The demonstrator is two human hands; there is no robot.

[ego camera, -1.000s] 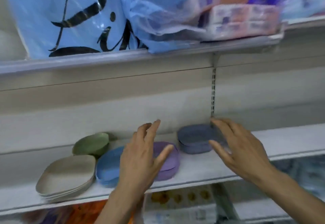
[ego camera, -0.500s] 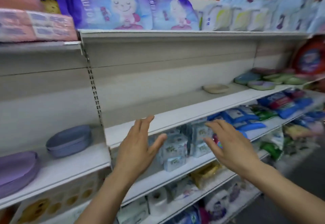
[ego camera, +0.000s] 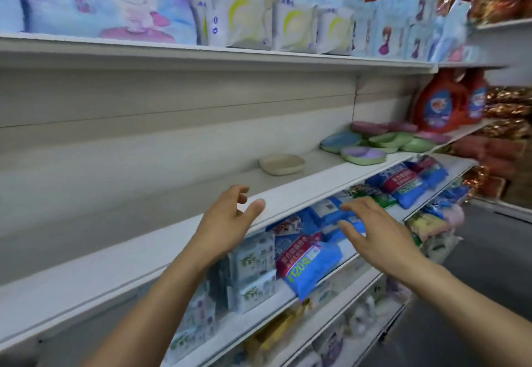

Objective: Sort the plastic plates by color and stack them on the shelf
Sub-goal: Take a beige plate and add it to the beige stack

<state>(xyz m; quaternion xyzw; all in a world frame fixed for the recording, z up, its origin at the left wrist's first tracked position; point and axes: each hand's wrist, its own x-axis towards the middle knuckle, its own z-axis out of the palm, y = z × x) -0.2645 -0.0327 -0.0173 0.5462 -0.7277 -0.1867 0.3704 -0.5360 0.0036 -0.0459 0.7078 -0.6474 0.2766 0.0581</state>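
Both hands, left [ego camera: 227,219] and right [ego camera: 374,231], empty, fingers spread. Best reached far right along the white metal shelf [ego camera: 288,194]: lone beige plastic plate [ego camera: 282,164] first, mixed-colour plates [ego camera: 383,142] beyond.

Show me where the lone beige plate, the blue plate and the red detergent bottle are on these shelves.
beige plate [ego camera: 281,164]: head view, on the middle of its shallow bowl.
blue plate [ego camera: 341,139]: head view, on its upper face, left end of the mixed pile.
red detergent bottle [ego camera: 439,104]: head view, on its front label.
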